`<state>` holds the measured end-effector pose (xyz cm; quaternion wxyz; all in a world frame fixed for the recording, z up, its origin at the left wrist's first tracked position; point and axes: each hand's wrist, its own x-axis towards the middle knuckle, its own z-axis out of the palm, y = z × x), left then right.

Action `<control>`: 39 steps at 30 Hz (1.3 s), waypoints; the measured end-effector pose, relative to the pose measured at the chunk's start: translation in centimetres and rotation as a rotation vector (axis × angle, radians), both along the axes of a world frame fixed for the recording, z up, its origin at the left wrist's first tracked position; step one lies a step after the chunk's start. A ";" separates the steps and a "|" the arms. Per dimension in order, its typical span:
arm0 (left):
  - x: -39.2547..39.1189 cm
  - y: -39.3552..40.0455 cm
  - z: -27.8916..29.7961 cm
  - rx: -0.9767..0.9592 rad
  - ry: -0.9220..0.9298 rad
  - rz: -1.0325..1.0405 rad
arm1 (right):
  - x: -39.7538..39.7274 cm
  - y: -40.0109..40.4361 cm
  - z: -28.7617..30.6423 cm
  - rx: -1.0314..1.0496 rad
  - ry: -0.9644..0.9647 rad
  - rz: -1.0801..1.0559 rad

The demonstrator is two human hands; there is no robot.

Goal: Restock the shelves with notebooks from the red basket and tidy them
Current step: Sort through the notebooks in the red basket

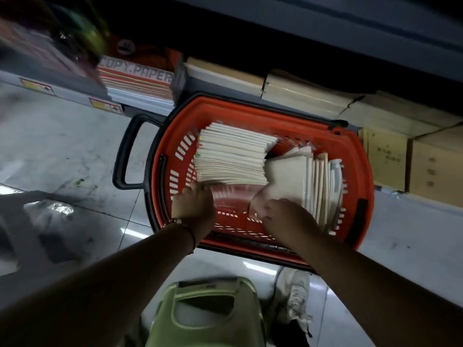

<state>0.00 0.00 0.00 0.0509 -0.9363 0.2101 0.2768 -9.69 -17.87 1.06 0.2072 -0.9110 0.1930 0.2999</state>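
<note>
The red basket [250, 113] sits on the floor against the bottom shelf, its black handle [122, 156] sticking out to the left. Inside it, a row of white notebooks [230, 156] stands on edge at the left, and a second batch of notebooks [318, 181] leans at the right. My left hand [194, 204] reaches into the basket and its fingers grip the near end of the left row. My right hand [285, 216] is curled over a pinkish notebook [260, 204] at the near end of the right batch. Both hands are blurred.
The bottom shelf [75, 95] holds copy paper reams [136, 81] at the left and brown paper packs [308, 96] and cardboard boxes [385, 159] at the right. A green plastic stool [205, 311] is under me, with a white shoe [298, 296] beside it. The floor is grey tile.
</note>
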 end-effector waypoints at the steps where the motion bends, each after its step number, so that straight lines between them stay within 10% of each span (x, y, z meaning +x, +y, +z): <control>1: -0.1 0.1 -0.1 -0.026 -0.015 0.010 | -0.1 0.1 -0.4 0.009 -0.002 -0.023; 18: 1.5 0.9 -1.0 -0.283 -0.002 -0.129 | 0.8 1.6 -2.9 0.012 -0.049 -0.340; 33: 9.2 4.7 27.0 -0.721 0.064 -0.074 | 3.8 0.2 18.6 0.694 -0.261 -0.779; 39: 8.0 5.0 39.8 -1.247 0.292 0.387 | -0.1 1.1 33.8 0.729 -0.433 -0.816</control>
